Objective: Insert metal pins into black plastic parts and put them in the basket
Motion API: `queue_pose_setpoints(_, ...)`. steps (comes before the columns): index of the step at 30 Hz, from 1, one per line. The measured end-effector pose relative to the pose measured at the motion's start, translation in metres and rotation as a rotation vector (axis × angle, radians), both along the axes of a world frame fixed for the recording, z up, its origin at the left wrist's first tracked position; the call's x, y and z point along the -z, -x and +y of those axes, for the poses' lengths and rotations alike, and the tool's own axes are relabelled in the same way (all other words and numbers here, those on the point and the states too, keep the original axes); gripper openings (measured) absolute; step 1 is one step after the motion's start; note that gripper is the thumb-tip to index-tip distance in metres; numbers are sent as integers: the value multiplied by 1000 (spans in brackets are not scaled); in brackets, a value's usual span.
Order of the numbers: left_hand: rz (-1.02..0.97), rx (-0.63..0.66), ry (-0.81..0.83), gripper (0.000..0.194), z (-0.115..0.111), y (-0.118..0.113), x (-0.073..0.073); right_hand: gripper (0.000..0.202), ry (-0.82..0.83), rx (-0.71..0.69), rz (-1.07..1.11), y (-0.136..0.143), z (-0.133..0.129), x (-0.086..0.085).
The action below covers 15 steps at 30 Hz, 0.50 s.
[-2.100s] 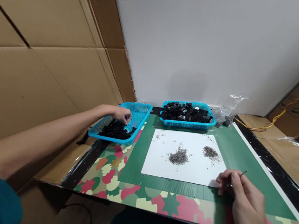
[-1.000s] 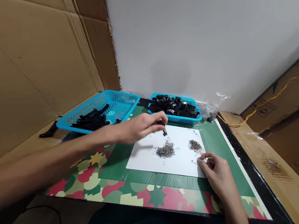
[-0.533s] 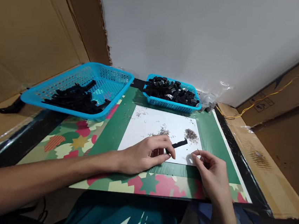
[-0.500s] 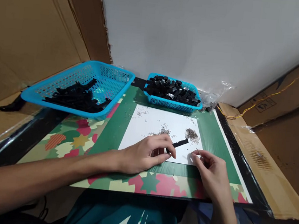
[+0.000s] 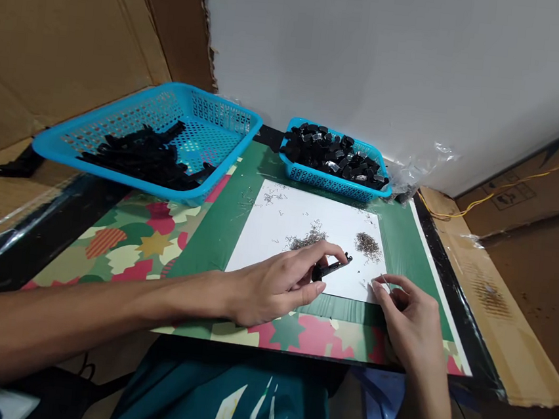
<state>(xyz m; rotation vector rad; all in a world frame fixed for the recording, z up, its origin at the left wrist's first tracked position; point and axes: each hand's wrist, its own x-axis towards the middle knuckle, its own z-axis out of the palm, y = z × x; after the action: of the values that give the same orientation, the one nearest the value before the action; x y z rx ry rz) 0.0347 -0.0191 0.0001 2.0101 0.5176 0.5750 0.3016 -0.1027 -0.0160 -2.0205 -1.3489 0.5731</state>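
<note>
A slim black plastic part (image 5: 334,268) is held between the thumb and fingers of my left hand (image 5: 285,284), over the near edge of a white sheet (image 5: 288,220). To its right, my right hand (image 5: 410,314) is pinched near the sheet's near right corner, on a thin, light object too small to identify. Behind my left hand lies a pile of tiny metal pieces (image 5: 309,237) on the sheet. Another, browner pile of small pieces (image 5: 368,244) sits at the sheet's right side.
A large blue basket (image 5: 192,194) with black parts stands at the left. Behind the sheet is a smaller blue basket (image 5: 334,181) full of black pieces, beside a clear plastic bag (image 5: 414,173). Cardboard (image 5: 502,310) borders the right side.
The black part has turned in my left hand, showing a narrower side, and the fingers have shifted on it. My right hand sits slightly further right. The whole view has shifted a little.
</note>
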Motion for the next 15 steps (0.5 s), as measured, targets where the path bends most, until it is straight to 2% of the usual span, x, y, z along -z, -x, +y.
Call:
queue_pose_setpoints(4, -38, -11, -10, 31, 1, -2, -1, 37, 3, 8, -3, -1, 2, 1)
queue_pose_setpoints(10, -41, -16, 74, 31, 2, -6, -1, 38, 12, -23, 30, -2, 4, 3)
queue_pose_setpoints(15, -39, -42, 122, 22, 2, -7, 0, 39, -8, -35, 64, -2, 5, 1)
